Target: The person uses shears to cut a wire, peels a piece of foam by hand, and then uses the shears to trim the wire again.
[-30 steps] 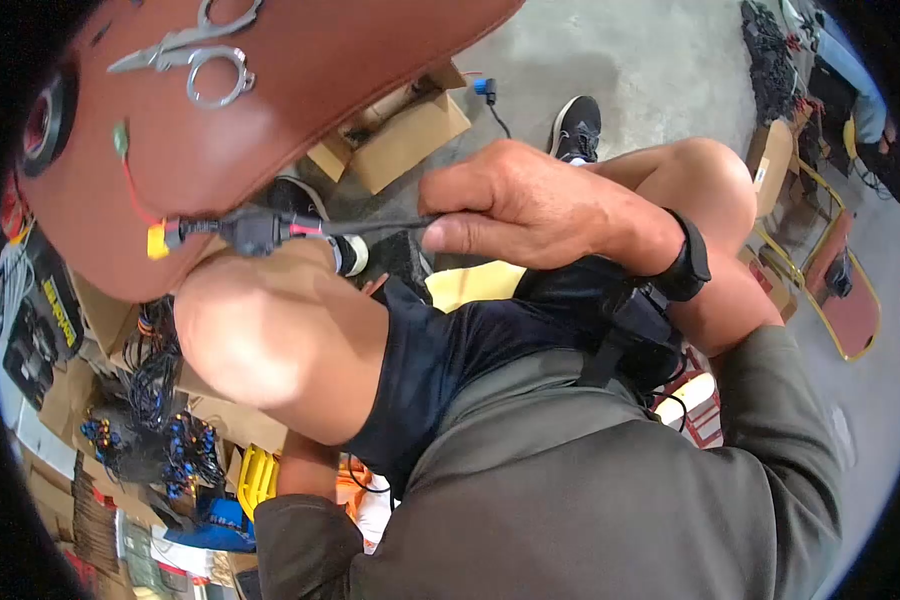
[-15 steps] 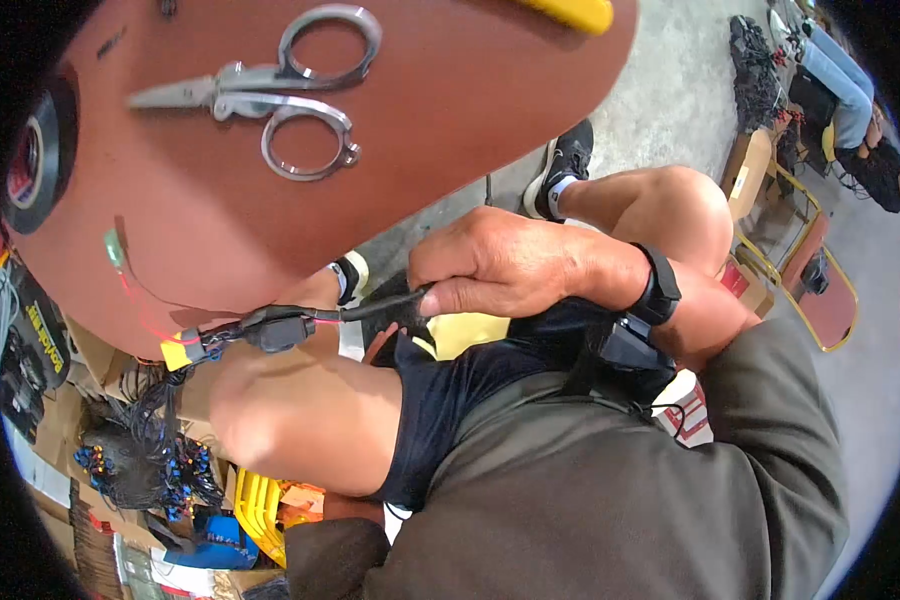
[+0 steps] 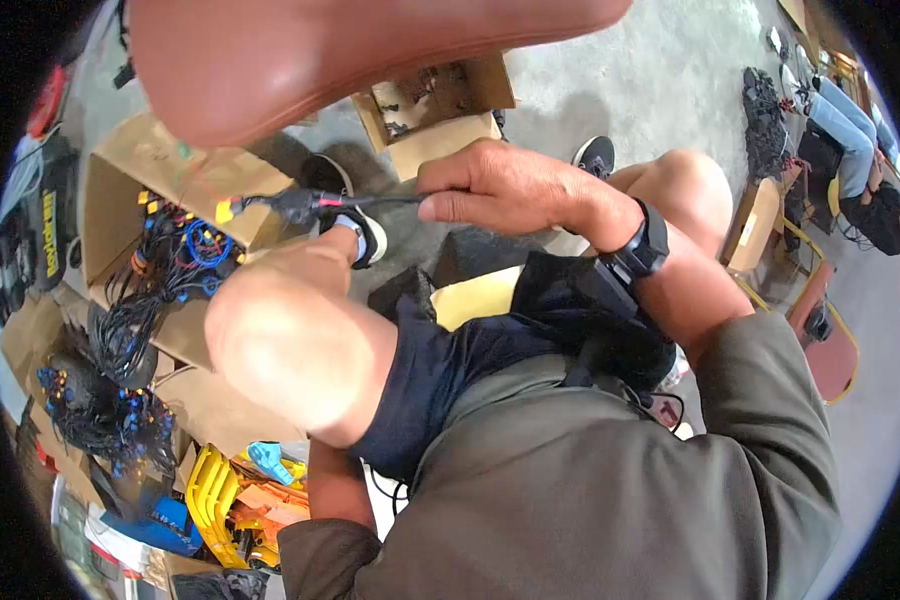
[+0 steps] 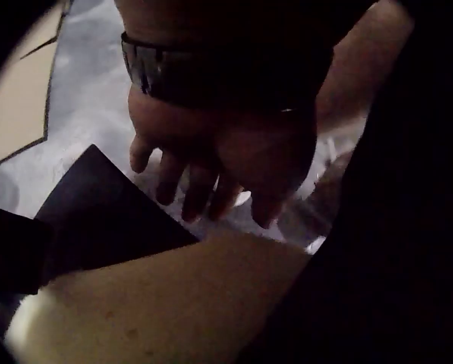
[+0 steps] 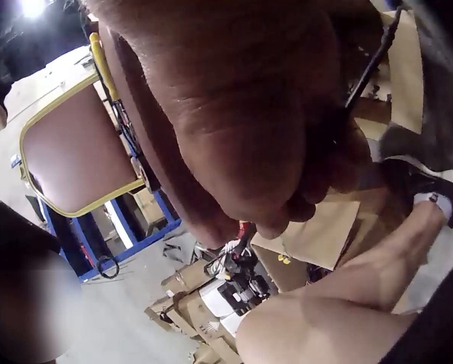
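Observation:
My right hand (image 3: 505,185) pinches one end of a black cable (image 3: 300,205) between thumb and fingers. The cable stretches out to the left over a cardboard box, with a thick dark section, a bit of pink-red wire and a yellow connector (image 3: 226,210) at its far end. In the right wrist view the back of that hand fills the top, and the cable (image 5: 374,61) sticks out past it. My left hand (image 4: 219,144) hangs beside a bare leg in the left wrist view, fingers loose and holding nothing; the head view hides it behind the thigh.
A brown padded surface (image 3: 370,50) juts in at the top. Below it stands an open cardboard box (image 3: 435,105). At left, another box (image 3: 115,205) has bundled black cables (image 3: 135,325) beside it. A yellow basket (image 3: 210,500) holds orange things. A seated person's legs (image 3: 845,140) show far right.
The head view has shifted, so the brown surface sits higher and the scissors and tape roll are out of sight. My right hand still pinches the cable, whose connector end now hangs over the box.

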### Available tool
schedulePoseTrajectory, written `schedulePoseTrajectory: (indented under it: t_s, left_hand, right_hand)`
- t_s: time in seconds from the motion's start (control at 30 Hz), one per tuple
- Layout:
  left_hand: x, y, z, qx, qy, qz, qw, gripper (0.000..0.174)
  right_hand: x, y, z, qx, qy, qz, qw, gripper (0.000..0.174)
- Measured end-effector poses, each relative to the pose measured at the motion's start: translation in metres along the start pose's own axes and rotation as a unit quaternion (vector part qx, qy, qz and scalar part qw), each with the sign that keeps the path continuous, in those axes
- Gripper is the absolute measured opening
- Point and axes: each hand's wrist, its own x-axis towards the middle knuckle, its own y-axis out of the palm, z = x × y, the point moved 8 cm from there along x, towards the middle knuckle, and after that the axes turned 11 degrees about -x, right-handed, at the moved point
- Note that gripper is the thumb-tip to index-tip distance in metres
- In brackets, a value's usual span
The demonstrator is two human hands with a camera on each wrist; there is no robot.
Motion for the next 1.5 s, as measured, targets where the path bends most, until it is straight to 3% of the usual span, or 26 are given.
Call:
schedulePoseTrajectory:
  t_s: [0.17,0.27,0.37,0.47,0.57,0.7,0.77,0.87,0.97,1.0,1.03,1.07,1.1,1.17,1.27,1.37,1.4,1.43,1.5]
  left_hand:
    - [0.003,-0.046,0.113,-0.190,-0.097,0.013,0.977,0.023]
    - [0.025,-0.094,0.142,-0.286,-0.117,-0.045,0.950,0.025]
    - [0.043,-0.117,0.106,-0.321,-0.046,-0.046,0.945,0.028]
    - [0.036,-0.110,0.006,-0.303,0.056,0.030,0.951,0.021]
    - [0.017,-0.081,-0.070,-0.259,0.150,0.111,0.948,0.019]
    - [-0.009,-0.030,-0.114,-0.318,0.090,0.261,0.907,0.021]
    - [-0.018,-0.006,-0.119,-0.310,0.099,0.305,0.895,0.021]
    - [-0.033,0.045,-0.116,-0.096,0.149,0.401,0.899,0.024]
    - [-0.065,0.142,-0.067,0.103,0.191,0.533,0.818,0.032]
    - [-0.079,0.180,-0.028,0.146,0.152,0.592,0.778,0.036]
    - [-0.093,0.201,-0.001,0.191,0.125,0.651,0.724,0.053]
    - [-0.101,0.218,0.034,0.206,0.055,0.661,0.720,0.058]
    - [-0.114,0.235,0.052,0.244,0.032,0.720,0.649,0.066]
    - [-0.124,0.249,0.054,0.187,-0.001,0.733,0.654,0.064]
    - [-0.144,0.241,0.066,0.160,-0.044,0.808,0.565,0.058]
    - [-0.128,0.236,0.072,0.123,0.007,0.764,0.634,0.044]
    - [-0.118,0.233,0.073,0.130,-0.044,0.735,0.664,0.042]
    - [-0.112,0.227,0.068,0.127,-0.074,0.731,0.667,0.039]
    - [-0.104,0.227,0.063,0.116,-0.091,0.732,0.665,0.050]
  right_hand:
    - [-0.020,-0.007,0.023,-0.010,-0.033,-0.058,0.998,0.029]
    - [-0.033,-0.014,0.023,0.047,0.034,-0.054,0.997,0.031]
    - [-0.042,-0.024,0.038,0.107,0.030,-0.087,0.990,0.031]
    - [-0.056,-0.038,0.051,0.201,0.027,-0.111,0.973,0.029]
    - [-0.080,-0.054,0.057,0.197,0.006,-0.175,0.965,0.028]
    - [-0.099,-0.053,0.050,0.143,0.005,-0.197,0.970,0.027]
    - [-0.107,-0.047,0.059,0.117,0.026,-0.175,0.977,0.027]
    - [-0.116,-0.041,0.055,0.074,0.027,-0.196,0.977,0.026]
    - [-0.121,-0.039,0.044,0.115,0.061,-0.162,0.978,0.027]
    - [-0.118,-0.039,0.039,0.113,0.055,-0.172,0.977,0.027]
    - [-0.113,-0.043,0.032,0.110,0.046,-0.185,0.976,0.027]
    - [-0.107,-0.048,0.025,0.107,0.035,-0.198,0.974,0.026]
    - [-0.099,-0.050,0.019,0.095,0.034,-0.180,0.978,0.027]
    - [-0.089,-0.055,0.009,0.068,0.047,-0.146,0.986,0.027]
    - [-0.076,-0.063,0.008,0.114,-0.003,-0.133,0.985,0.026]
    - [-0.068,-0.084,0.006,0.097,0.010,-0.108,0.989,0.026]
    - [-0.066,-0.085,0.003,0.109,0.014,-0.107,0.988,0.028]
    - [-0.064,-0.087,-0.001,0.119,0.016,-0.108,0.987,0.030]
    - [-0.064,-0.088,-0.008,0.151,0.001,-0.113,0.982,0.025]
